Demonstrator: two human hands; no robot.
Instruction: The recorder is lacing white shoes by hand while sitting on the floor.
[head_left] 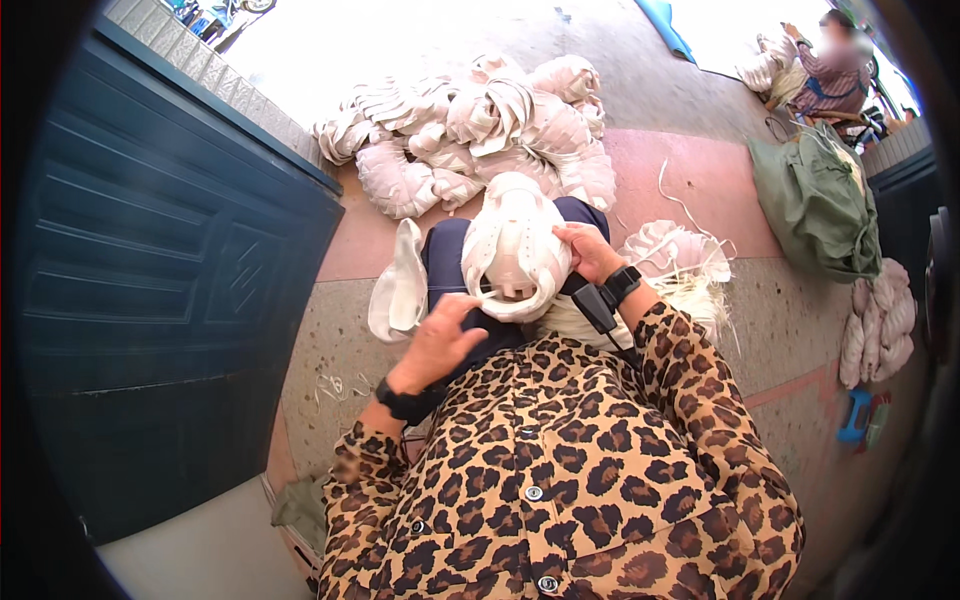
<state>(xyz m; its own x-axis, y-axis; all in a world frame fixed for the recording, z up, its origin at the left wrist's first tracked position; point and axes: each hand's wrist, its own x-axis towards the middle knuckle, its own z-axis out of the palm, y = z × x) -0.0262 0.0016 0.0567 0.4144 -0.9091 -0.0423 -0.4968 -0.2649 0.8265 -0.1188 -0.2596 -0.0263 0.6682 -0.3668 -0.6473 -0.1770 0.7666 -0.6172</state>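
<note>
A white shoe upper rests toe-away between my knees, with rows of small holes along its open front and its padded collar facing me. On its right side, my right hand grips the edge between thumb and fingers. My left hand is beside the collar's left edge, its thumb spread away from the fingers; the far fingertips are partly hidden. A thin white lace crosses the collar opening near that hand. Another white shoe upper lies left of my knee. By my right thigh is a bunch of white laces.
Bundles of white shoe uppers are heaped beyond my knees. A dark blue-green door stands at left. At right are a green sack and more white bundles. Another person sits at the far right.
</note>
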